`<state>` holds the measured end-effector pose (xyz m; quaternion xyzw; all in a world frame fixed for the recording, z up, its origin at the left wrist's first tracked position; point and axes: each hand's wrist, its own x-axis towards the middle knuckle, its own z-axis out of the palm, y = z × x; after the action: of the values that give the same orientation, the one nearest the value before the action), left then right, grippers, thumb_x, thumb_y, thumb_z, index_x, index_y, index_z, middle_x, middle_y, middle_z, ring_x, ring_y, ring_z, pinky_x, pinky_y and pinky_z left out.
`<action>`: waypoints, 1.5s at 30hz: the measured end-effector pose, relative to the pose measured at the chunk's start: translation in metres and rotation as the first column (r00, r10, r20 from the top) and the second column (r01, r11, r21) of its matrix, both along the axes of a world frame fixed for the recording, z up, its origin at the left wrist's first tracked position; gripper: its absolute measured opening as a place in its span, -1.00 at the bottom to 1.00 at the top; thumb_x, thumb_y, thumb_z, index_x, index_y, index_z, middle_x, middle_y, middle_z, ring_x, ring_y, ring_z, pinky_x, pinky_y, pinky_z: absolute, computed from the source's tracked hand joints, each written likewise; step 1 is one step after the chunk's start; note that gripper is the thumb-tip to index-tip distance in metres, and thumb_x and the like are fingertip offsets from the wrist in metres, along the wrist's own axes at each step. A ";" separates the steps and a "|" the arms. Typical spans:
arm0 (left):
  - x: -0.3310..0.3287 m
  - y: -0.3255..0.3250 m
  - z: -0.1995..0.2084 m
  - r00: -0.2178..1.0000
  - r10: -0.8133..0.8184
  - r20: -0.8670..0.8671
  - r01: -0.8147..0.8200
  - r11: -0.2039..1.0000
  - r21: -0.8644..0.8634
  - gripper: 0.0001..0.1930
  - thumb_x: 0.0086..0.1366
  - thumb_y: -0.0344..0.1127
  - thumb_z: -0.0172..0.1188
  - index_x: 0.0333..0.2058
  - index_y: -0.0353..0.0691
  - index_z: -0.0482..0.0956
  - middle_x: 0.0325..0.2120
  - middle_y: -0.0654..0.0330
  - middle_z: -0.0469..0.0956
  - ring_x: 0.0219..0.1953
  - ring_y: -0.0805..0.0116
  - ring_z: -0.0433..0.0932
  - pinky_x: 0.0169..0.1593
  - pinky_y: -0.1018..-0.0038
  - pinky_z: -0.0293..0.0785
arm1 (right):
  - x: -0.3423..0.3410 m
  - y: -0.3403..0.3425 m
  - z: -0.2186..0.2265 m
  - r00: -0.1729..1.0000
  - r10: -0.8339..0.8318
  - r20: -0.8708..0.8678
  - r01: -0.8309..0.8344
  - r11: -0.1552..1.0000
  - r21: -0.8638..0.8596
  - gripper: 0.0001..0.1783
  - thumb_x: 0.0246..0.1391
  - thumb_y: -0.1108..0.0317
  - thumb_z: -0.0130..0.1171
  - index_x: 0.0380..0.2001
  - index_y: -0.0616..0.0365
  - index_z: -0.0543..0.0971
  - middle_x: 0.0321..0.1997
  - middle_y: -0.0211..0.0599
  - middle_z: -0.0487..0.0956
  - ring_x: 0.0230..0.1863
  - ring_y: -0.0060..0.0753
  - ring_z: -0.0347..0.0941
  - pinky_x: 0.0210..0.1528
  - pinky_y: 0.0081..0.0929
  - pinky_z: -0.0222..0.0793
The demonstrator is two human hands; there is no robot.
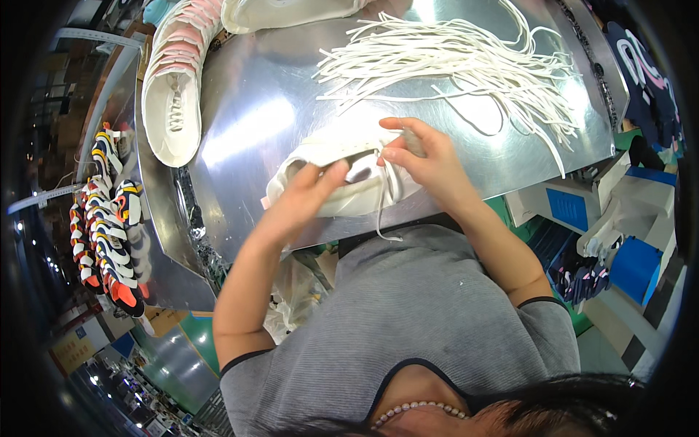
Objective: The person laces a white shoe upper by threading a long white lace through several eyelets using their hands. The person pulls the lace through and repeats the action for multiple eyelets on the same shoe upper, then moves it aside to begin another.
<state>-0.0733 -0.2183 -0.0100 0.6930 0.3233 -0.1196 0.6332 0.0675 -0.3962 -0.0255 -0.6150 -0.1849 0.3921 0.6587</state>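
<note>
A white shoe upper [348,205] lies on the near part of the metal table, below my hands. My left hand [309,191] is closed on the edge of its opening, some of the fingers hidden by the shoe. Over the lacing part, my right hand [431,162] pinches a white shoelace [381,210] between thumb and fingertips. The lace hangs down across the shoe's side, and its loose end reaches the table's near edge.
Loose white shoelaces [451,62] are heaped at the far right of the metal table [251,186]. Nested white shoes [172,120] form a row at the far left. Colourful sneakers [109,218] stand on the left. Boxes [568,206] with blue parts are at the right.
</note>
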 end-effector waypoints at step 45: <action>0.018 -0.035 -0.030 0.942 0.033 0.334 -0.110 0.971 0.213 -0.61 0.19 -0.46 0.38 0.00 -0.35 0.59 -0.14 0.17 0.66 -0.06 0.40 0.60 0.00 0.46 0.53 | 0.010 0.007 -0.033 0.864 -0.003 0.503 0.058 0.994 -0.093 -0.79 0.33 0.29 0.04 -0.04 0.11 0.47 -0.41 -0.16 0.63 -0.35 -0.08 0.59 -0.26 -0.25 0.45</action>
<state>-0.0553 -0.2528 -0.0403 0.7589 0.2503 0.0584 0.5983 0.0772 -0.3894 -0.0585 -0.7324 -0.3193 0.2174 0.5607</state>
